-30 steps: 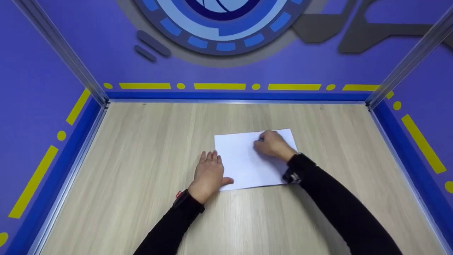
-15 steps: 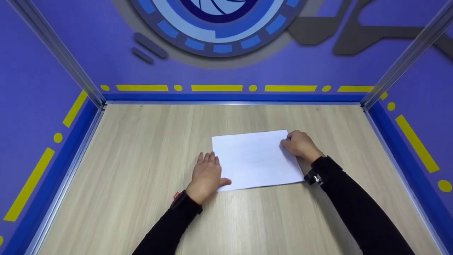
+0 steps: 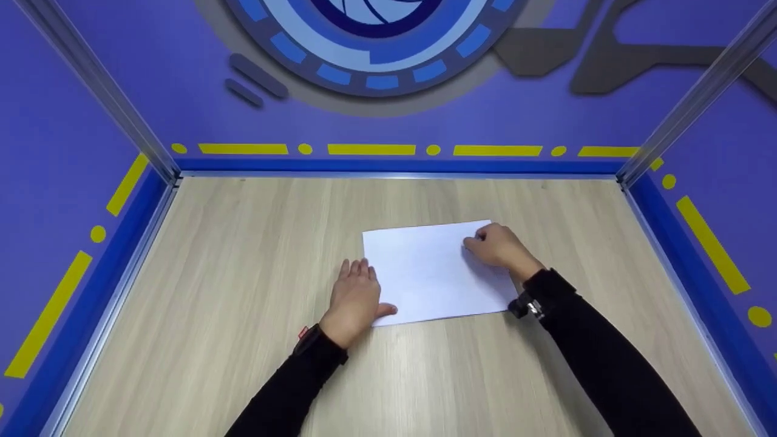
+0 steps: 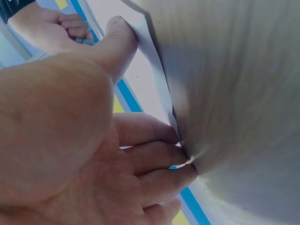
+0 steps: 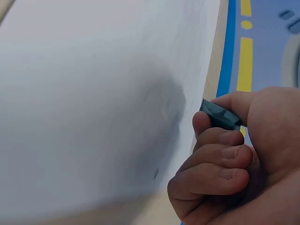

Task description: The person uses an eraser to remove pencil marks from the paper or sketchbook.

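A white sheet of paper [image 3: 425,276] lies on the wooden table, turned slightly. Along its left edge rests my left hand [image 3: 355,297], fingers straight, with the thumb on the paper near the front corner. In the left wrist view those fingertips [image 4: 185,173] meet the table right by the paper's edge. Over the paper's far right part, my right hand [image 3: 499,246] has curled fingers. It pinches a small dark green eraser [image 5: 219,115] between thumb and forefinger, as the right wrist view shows. Faint grey marks and a dark crumb [image 5: 156,174] show on the paper.
The wooden table [image 3: 243,273] is bordered by metal rails. Blue-purple panels with yellow dashes stand at the back [image 3: 388,133], left and right. Both wrists wear black bands over black sleeves.
My right hand has swept right across the paper to its right edge, then come back a little to the left. The left hand stays in place on the paper's left edge.
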A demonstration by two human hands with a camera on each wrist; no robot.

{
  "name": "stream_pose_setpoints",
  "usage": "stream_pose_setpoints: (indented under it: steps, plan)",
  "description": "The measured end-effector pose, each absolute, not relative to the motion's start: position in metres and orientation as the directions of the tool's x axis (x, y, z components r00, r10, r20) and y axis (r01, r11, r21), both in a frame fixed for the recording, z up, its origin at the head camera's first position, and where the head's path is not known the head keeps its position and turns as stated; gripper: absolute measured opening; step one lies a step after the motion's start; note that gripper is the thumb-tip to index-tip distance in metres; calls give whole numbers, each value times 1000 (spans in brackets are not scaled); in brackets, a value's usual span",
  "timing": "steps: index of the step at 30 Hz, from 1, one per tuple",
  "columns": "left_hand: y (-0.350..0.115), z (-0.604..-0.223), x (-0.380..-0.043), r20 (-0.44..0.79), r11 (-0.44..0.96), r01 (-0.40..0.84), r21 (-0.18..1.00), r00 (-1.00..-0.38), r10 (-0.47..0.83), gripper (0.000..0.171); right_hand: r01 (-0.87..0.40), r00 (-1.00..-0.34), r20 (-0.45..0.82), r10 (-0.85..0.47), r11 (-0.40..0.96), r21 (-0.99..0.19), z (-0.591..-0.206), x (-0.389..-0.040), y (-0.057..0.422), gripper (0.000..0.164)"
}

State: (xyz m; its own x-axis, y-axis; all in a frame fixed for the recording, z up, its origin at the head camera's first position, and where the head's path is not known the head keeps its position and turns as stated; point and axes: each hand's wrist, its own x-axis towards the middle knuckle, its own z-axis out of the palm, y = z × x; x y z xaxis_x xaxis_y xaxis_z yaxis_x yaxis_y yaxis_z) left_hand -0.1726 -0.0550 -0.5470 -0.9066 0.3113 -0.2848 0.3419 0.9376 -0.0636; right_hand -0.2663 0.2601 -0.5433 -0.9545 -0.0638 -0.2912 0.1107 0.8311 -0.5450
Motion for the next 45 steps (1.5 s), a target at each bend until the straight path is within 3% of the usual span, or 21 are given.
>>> stream_pose_setpoints:
  steps: [11, 13, 19, 29, 32, 37, 45]
  plan:
    - [-50, -551, -170, -214, 933, 358, -38, -915, 343, 107, -79, -944, -235, -230, 852, -518, -549, -272, 145, 36]
    - [-48, -552, -169, -199, 929, 367, -37, -914, 353, 107, -121, -940, -213, -266, 845, -521, -570, -281, 130, 36]
    - [-38, -553, -169, -172, 922, 384, -39, -912, 373, 106, -76, -940, -252, -229, 862, -501, -568, -276, 117, 33]
    - [-29, -555, -168, -233, 923, 381, -61, -904, 357, 106, -22, -966, -205, -160, 837, -547, -578, -285, 216, 32]
    - [-26, -554, -169, -254, 923, 378, -73, -902, 349, 107, 36, -963, -246, -111, 851, -524, -558, -277, 250, 33]
    - [-30, -550, -170, -274, 919, 386, -77, -895, 353, 108, 90, -971, -236, -27, 877, -472, -557, -271, 303, 36]
    - [-49, -547, -172, -239, 932, 354, -70, -914, 329, 106, 74, -973, -224, -55, 845, -529, -560, -269, 315, 35]
